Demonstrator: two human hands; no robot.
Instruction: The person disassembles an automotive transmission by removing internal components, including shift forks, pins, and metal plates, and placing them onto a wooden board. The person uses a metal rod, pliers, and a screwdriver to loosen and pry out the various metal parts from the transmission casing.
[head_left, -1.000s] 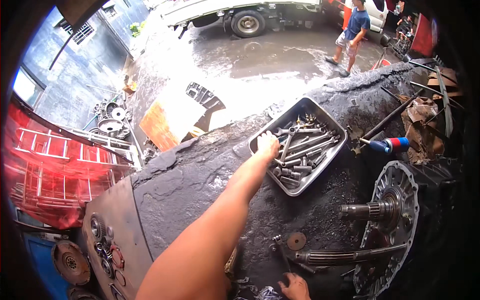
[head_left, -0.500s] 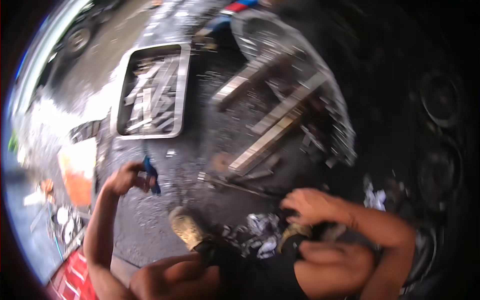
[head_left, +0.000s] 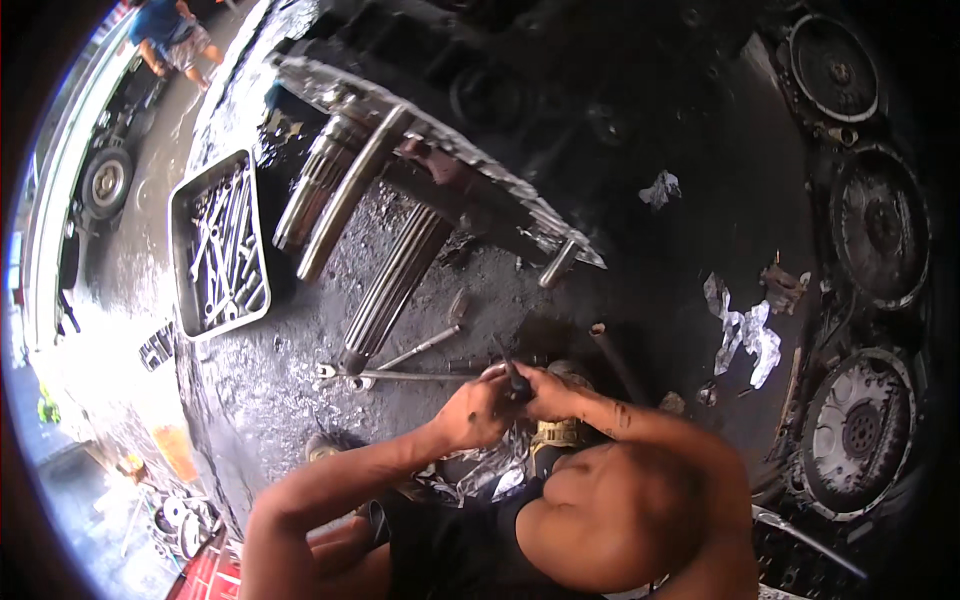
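Note:
My left hand [head_left: 478, 410] and my right hand [head_left: 550, 393] meet in front of my knees, fingers closed around a small dark tool [head_left: 518, 386]. A thin tip seems to stick up from it; its exact kind is hidden by the fingers. Just beyond my hands, a long wrench [head_left: 420, 377] lies on the oily floor with a shorter metal tool [head_left: 420, 346] beside it. Further off, splined shafts [head_left: 398, 285] and a smooth rod [head_left: 355, 190] project from a large dark housing [head_left: 470, 150] with a bright metal edge.
A metal tray [head_left: 262, 290] of wrenches and sockets sits at the left. Round clutch or flywheel discs [head_left: 860, 435] line the right side. Crumpled foil-like scraps [head_left: 745, 335] lie on the floor. Another person [head_left: 178, 40] stands at the far upper left, near a vehicle wheel [head_left: 107, 183].
My left hand, which held a blue item out at the left, has come inward to my right hand. The right hand has moved slightly left and closed. The view has shifted.

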